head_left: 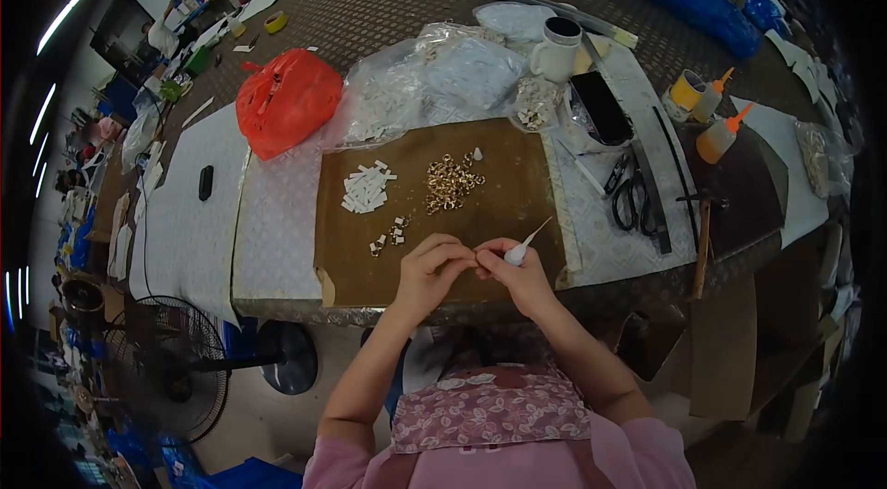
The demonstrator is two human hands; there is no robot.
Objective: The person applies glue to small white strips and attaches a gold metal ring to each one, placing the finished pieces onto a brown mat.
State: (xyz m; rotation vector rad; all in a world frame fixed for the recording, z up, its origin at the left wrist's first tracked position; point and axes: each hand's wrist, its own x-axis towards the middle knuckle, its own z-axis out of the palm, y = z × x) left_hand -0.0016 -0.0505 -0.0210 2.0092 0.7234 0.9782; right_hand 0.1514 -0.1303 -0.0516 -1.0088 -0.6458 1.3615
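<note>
My right hand [519, 278] is closed around a small white glue bottle [516, 254] whose long thin nozzle points up and to the right. My left hand [432, 267] is in a pinch, its fingertips meeting those of my right hand; whatever sits between them is too small to make out. Both hands hover over the front of a brown work mat [505, 156]. Beyond them lie a pile of gold metal clasps [451, 184] and a pile of short white strips [368, 188]. Closer to my left hand are several white strips fitted with metal rings [398, 230].
A red plastic bag [288, 103] and clear bags of parts [434, 73] stand behind the mat. To the right are a phone [601, 107], scissors [631, 202], a white mug [555, 50], a hammer [703, 244] and an orange-tipped bottle [717, 140]. A fan [176, 369] stands at lower left.
</note>
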